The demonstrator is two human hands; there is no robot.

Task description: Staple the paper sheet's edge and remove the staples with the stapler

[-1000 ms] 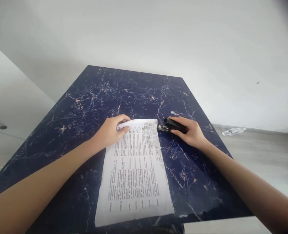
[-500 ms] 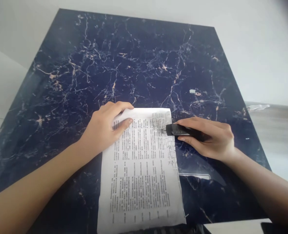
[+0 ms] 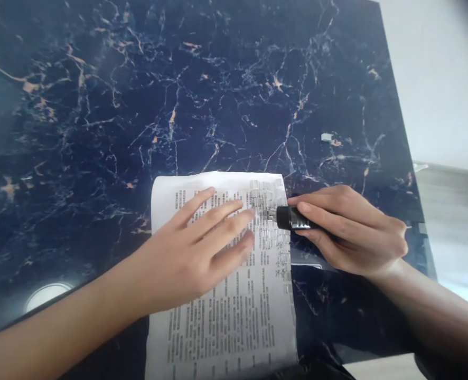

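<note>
You have the printed paper point(image 3: 226, 327) on the dark blue marbled table point(image 3: 234, 68), lying lengthwise toward you, its near end cut off by the lower edge of the view. Your left hand point(image 3: 196, 256) lies palm down over the left and middle of the paper, fingers spread apart and pointing toward the paper's right edge; they pinch nothing, and you can't tell how hard they press. Your right hand point(image 3: 348, 227) is just to the right of the paper, its thumb and fingers clamped around the black stapler point(image 3: 287, 217). The stapler reaches in across the paper's right edge, so its metal nose sits over the printed side, just beside your left fingertips. How far the stapler's jaws are apart is too small to tell.

Around that nose, many shiny staples point(image 3: 271, 232) crowd the paper's right margin, from near its far right corner down along the edge. Beyond the paper's far edge, off to the right, you have a small white block point(image 3: 326, 138) on the table. To the left of the paper, past your left forearm, a bright round patch point(image 3: 47, 295) shows on the tabletop.
</note>
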